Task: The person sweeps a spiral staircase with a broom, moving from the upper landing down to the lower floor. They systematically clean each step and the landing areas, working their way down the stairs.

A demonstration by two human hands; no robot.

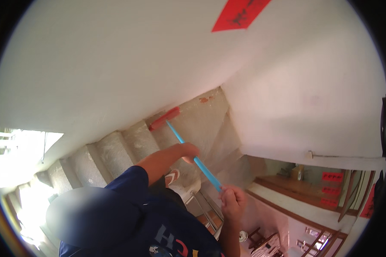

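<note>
My left hand (190, 152) grips the middle of a light blue broom handle (209, 174). Farther down the picture, my right hand (233, 202) is closed around the handle's near end. At the far end, a red broom head (165, 119) lies on the bare concrete stair landing (201, 125), close along the foot of the white wall (115, 74). Its bristles look blurred. A foot in a sandal (173, 176) shows beside my left forearm.
Concrete steps (107, 157) run from the landing toward the lower left. A metal railing (207, 210) stands below my hands. Beyond it, furniture (267, 244) is visible on a lower level. A wall opening (289, 183) with red paper strips (331, 189) is at right.
</note>
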